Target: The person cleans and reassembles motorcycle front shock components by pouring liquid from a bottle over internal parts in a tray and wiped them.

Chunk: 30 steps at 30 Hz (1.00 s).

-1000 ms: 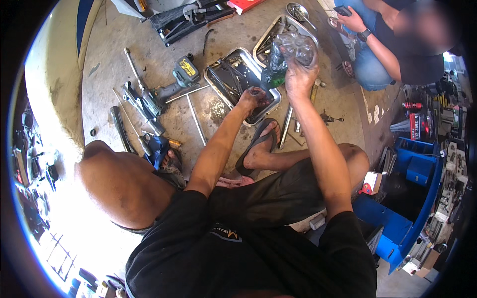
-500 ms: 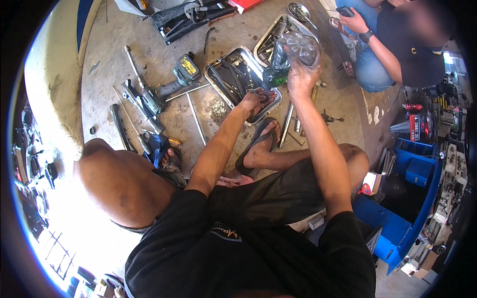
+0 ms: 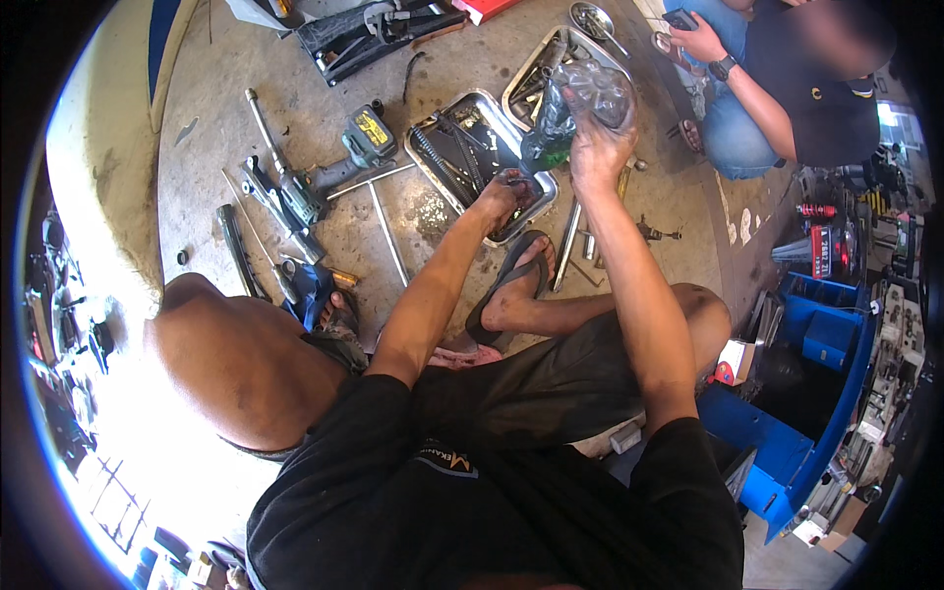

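Observation:
A clear, dirty plastic bottle (image 3: 593,87) with a greenish lower part is tipped, its base up and its narrow end down toward the left. My right hand (image 3: 602,149) is closed around it from the right. Just below the bottle's lower end, my left hand (image 3: 503,201) hovers over the near end of a metal tray (image 3: 440,175), fingers curled in. Whatever those fingers may hold is hidden. The tray carries a long coil spring (image 3: 430,151) and dark liquid. Behind the bottle stands a second metal tray (image 3: 513,91) with several metal parts.
A cordless impact wrench (image 3: 329,175), a T-handle wrench (image 3: 387,231) and a screwdriver (image 3: 285,279) lie on the floor to the left. A round metal bowl (image 3: 588,16) stands behind. Another person (image 3: 787,108) squats at the right, holding a phone. A blue metal cabinet (image 3: 762,433) stands at the lower right.
My left hand's fingers, stretched out before, have curled in over the tray. My right hand and the tipped bottle have hardly moved.

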Each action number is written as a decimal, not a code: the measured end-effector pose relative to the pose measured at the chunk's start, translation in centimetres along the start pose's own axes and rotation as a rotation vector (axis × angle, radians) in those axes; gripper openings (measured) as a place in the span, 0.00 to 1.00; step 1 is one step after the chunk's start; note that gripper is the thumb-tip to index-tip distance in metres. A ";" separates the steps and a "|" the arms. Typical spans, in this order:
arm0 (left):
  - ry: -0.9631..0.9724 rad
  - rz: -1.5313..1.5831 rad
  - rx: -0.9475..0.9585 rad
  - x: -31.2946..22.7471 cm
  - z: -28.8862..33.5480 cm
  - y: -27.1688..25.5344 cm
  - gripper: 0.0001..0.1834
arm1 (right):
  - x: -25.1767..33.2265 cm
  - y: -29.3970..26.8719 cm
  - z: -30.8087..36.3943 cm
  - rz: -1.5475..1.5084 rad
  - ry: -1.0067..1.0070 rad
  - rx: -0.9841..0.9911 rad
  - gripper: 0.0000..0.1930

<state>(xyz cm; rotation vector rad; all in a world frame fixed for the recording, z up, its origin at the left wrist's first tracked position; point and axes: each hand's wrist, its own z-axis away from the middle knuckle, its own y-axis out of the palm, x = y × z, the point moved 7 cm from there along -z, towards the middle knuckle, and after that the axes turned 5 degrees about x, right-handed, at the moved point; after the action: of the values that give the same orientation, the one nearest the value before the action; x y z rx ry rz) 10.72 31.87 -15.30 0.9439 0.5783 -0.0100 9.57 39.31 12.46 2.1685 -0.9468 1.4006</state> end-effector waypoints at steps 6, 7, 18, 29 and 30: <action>-0.045 -0.018 0.123 -0.2 -0.1 0.7 0.07 | -0.4 -0.6 -0.2 0.037 -0.015 -0.042 0.27; -0.050 -0.039 0.143 -0.2 0.0 0.7 0.08 | -0.4 -0.7 -0.2 0.050 -0.017 -0.038 0.27; -0.026 0.093 0.173 -1.0 0.3 1.3 0.12 | -0.5 -0.6 -0.4 -0.110 0.005 -0.014 0.26; 0.003 -0.005 0.116 -1.5 0.2 0.9 0.05 | 0.0 -1.0 -1.0 -0.190 -0.022 -0.052 0.23; 0.015 -0.084 0.060 -1.5 0.1 0.5 0.05 | 0.2 -1.2 -1.1 -0.108 -0.034 -0.060 0.23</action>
<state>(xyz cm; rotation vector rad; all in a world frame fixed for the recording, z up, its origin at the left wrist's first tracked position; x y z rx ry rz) 9.61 31.68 -14.18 0.9777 0.6341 -0.0957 9.81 40.74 13.17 2.1711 -0.8582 1.2731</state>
